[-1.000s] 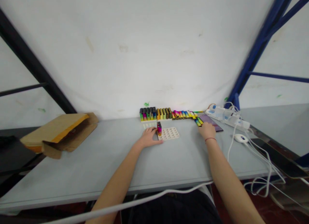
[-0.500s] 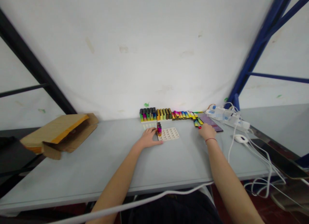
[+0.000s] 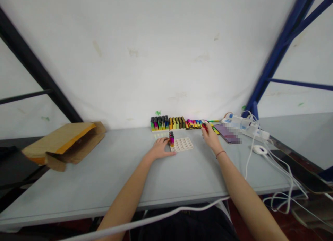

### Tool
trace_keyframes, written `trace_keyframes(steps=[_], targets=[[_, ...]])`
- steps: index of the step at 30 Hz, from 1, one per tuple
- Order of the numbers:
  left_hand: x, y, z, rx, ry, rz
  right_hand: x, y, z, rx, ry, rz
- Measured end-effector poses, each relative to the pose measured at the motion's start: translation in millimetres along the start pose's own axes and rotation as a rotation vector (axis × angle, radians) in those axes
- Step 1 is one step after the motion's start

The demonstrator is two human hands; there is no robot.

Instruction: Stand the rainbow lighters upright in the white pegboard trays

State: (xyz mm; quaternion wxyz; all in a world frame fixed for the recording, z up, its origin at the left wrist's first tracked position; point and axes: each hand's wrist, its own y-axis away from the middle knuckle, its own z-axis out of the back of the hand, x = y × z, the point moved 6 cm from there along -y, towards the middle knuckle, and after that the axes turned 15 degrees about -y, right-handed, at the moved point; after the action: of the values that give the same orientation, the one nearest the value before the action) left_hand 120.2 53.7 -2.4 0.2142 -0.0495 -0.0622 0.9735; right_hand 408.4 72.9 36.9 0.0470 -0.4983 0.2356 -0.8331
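A small white tray [image 3: 184, 144] with rows of round holes lies on the grey table [image 3: 130, 178]. One colourful lighter [image 3: 171, 138] stands upright at its left corner. My left hand [image 3: 159, 148] rests flat beside the tray, fingers touching its left edge next to that lighter. My right hand [image 3: 210, 136] is lifted just right of the tray, fingers pinched on a red lighter [image 3: 205, 127]. Behind, against the wall, upright lighters [image 3: 166, 122] stand in a tray and several more lighters [image 3: 197, 123] lie in a row.
An open cardboard box [image 3: 63, 142] lies at the table's left. A phone [image 3: 229, 133], a white power strip [image 3: 247, 126] and tangled white cables [image 3: 275, 171] occupy the right side. A white cable [image 3: 156, 216] runs along the table's near edge. Blue and black frame bars flank the wall.
My right hand has moved left from the row's right end, near the phone, toward the tray, now with a red lighter in its fingers. My left hand has stayed put.
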Motion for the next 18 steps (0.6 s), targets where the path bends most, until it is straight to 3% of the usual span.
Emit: trace_keyframes(steps=[3, 10, 18], targets=[[0.2, 0.0, -0.3, -0.004, -0.001, 0.001, 11.9, 6.9, -10.8, 0.013, -0.114, 0.048], [-0.2, -0.6, -0.9, 0.000, -0.007, 0.005, 18.0, 22.5, -25.1, 0.062, -0.156, -0.164], [0.1, -0.1, -0.2, -0.004, 0.004, 0.005, 7.1, 25.4, -39.9, 0.069, -0.425, -0.296]])
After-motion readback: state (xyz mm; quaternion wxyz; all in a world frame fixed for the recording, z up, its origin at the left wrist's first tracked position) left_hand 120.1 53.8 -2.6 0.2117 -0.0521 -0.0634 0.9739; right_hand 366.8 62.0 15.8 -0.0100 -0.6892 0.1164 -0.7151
